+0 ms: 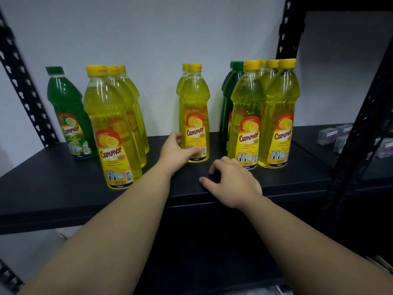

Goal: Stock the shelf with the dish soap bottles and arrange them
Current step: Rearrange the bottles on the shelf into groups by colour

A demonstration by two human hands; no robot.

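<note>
Gripping the middle lemon bottle (194, 116), left hand (176, 153); right hand (231, 184) loose, empty, on shelf (63, 188); bottle rows flank it.

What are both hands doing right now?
Left hand: closed around the base of the middle yellow bottle.
Right hand: empty, fingers curled loosely, resting on the shelf.
</note>
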